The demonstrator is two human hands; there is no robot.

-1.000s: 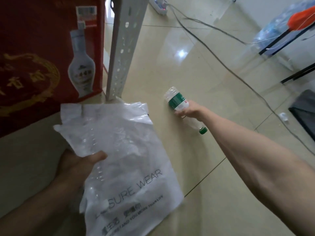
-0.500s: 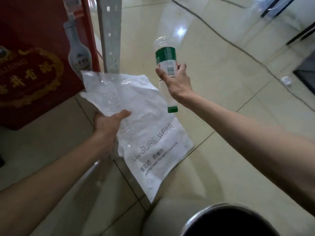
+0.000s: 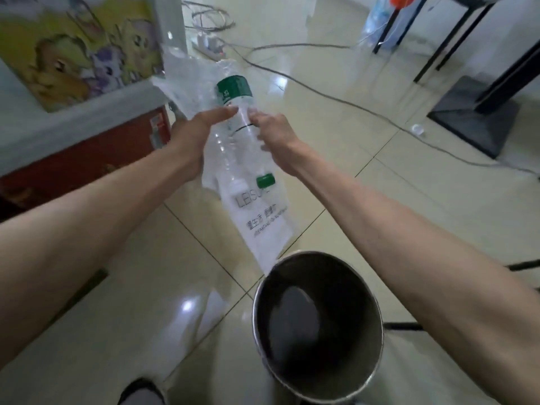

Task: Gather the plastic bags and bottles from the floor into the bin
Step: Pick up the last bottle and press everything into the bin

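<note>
Bottle and bag brought together above the bin

The bottle, lifted from the floor, is now clamped with the plastic bag by both hands' fingers over the bin; dropping remains.

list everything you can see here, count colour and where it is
plastic bottle: 1, clear with green label and cap, held cap-down between both hands
plastic bag: 1, white with grey print, hanging behind the bottle, tip near the bin rim
bin: 1, metal with dark inside, on the floor, bottom centre
cables: several, grey, across the floor
box: 1, red, left
picture panel: 1, yellow cartoon print, top left
black stand: 1, right
left hand: 1, gripping bag and bottle
right hand: 1, on the bottle
</note>
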